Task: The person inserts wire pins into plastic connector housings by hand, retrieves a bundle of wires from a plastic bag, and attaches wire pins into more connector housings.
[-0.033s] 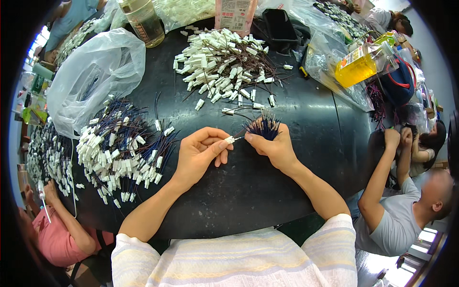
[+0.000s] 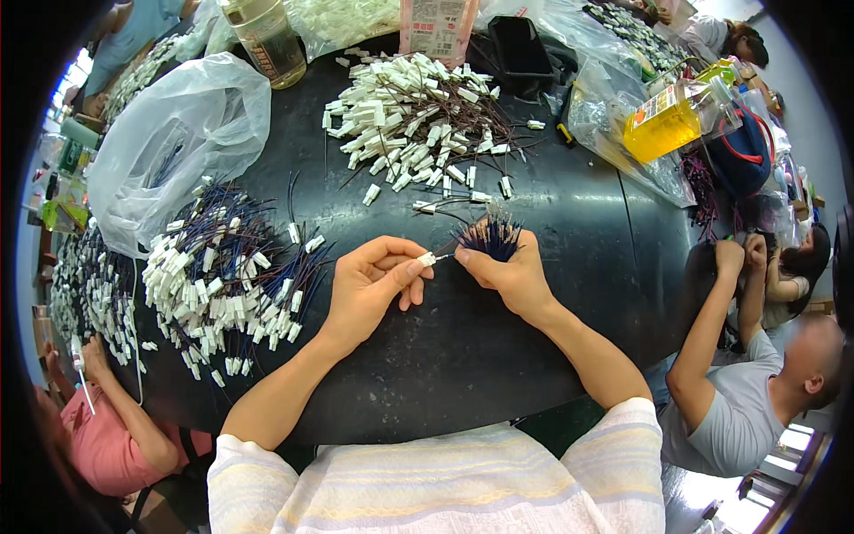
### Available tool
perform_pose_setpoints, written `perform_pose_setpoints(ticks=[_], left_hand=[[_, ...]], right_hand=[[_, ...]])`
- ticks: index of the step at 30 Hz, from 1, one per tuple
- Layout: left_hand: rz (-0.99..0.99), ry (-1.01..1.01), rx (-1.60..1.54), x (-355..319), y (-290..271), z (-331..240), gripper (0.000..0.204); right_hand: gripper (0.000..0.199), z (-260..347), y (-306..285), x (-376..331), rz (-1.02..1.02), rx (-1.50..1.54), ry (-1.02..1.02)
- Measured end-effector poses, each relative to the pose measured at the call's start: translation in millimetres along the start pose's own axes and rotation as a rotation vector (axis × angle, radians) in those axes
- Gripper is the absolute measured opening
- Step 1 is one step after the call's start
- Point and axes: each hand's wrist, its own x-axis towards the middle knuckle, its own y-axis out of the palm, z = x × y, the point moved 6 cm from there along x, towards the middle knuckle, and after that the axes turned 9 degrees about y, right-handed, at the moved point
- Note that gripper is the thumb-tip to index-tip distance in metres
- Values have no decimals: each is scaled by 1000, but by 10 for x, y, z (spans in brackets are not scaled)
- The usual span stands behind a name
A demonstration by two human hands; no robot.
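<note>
Above the middle of the table, my left hand (image 2: 378, 280) pinches a small white connector housing (image 2: 427, 260) between thumb and fingers. My right hand (image 2: 516, 274), close beside it, is closed round a bundle of dark blue wires (image 2: 487, 238) with coppery metal tips. A single wire tip from the right thumb and finger meets the housing's right end; how deep it sits is too small to tell. Beyond my hands lies a pile of white housings with brown wires (image 2: 400, 120). Left of my left hand spreads another pile of housings with blue and brown wires (image 2: 222, 276).
The black table (image 2: 436, 374) also carries a clear plastic bag (image 2: 196, 116), a drink bottle (image 2: 267, 44), a phone (image 2: 519, 46) and a bottle of yellow liquid (image 2: 667, 129). One person in grey (image 2: 738, 400) sits at right, another in pink (image 2: 116, 436) at left.
</note>
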Motion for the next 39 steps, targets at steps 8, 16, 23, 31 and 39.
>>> perform_pose_setpoints(ticks=[8,16,23,31,39], left_hand=[[53,29,93,13,34,28,12],[93,-19,120,42,73,64,11],[-265,700,1205,223,-146,-454,24],[-234,423,1077,225,-301,-283,16],[-30,71,188,23,-38,-26,17]], right_hand=[[6,66,77,-55,67,-179,-123],[5,96,103,-53,16,-247,-260],[11,49,116,-17,150,-53,-126],[8,71,91,-33,213,-5,-8],[8,30,71,2,261,46,65]])
